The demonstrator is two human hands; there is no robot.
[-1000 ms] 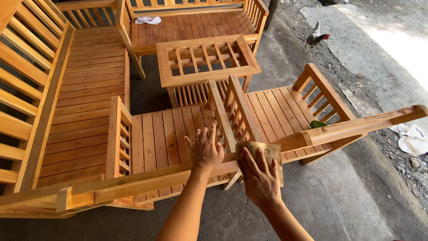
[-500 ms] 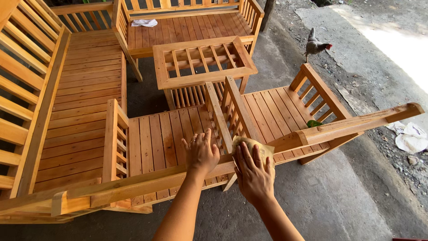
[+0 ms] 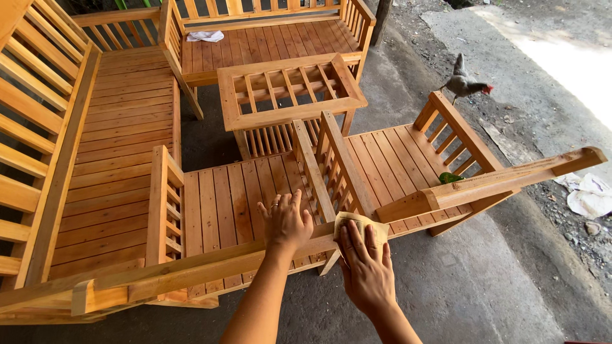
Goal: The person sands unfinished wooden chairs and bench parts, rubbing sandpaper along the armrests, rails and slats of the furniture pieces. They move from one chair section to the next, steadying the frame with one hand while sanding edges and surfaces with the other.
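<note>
A: The left hand (image 3: 285, 221) lies spread on the rail (image 3: 210, 262). The right hand (image 3: 365, 267), fingers splayed, presses sandpaper (image 3: 354, 223) flat onto the rail at five o'clock from it.

B: The rail's edge looks raw; a splinter could catch a palm, or the sheet could slide off toward the floor (image 3: 459, 286).

Armrests (image 3: 331, 167) ahead, bare floor (image 3: 484, 280) rightward.

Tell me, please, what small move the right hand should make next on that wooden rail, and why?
Probably slide the right hand with its sandpaper along the rail: the paper lies flat at the joint, while the left hand braces the rail beside it.
</note>
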